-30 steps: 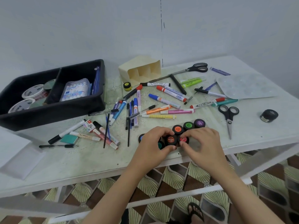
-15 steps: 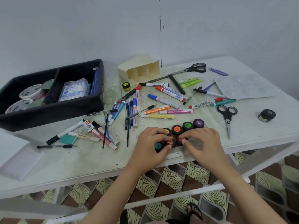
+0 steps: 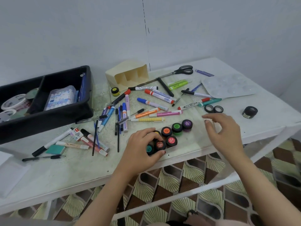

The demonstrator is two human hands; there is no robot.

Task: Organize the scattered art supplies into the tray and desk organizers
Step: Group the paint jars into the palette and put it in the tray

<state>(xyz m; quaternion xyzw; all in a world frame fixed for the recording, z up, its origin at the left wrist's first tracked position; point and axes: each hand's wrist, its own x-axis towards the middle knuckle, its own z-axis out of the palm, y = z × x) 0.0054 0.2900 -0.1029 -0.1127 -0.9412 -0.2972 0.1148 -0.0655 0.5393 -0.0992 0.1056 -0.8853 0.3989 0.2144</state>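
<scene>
- Down at the front edge of the table (image 3: 81, 168), the left hand (image 3: 143, 149) curls round the paint pots (image 3: 166, 131).
- Right hand (image 3: 226, 132) hovers beside them, fingers loose, empty.
- Scattered markers (image 3: 143, 100) lie between the pots and the black tray (image 3: 48, 118); cream organizer (image 3: 128, 75) lies tipped.

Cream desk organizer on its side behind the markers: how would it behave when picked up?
The cream desk organizer looks like hollow plastic with three empty compartments, so probably light and stiff. Its flat walls suggest it would not roll, though smooth sides might slip in a loose grip.
</scene>
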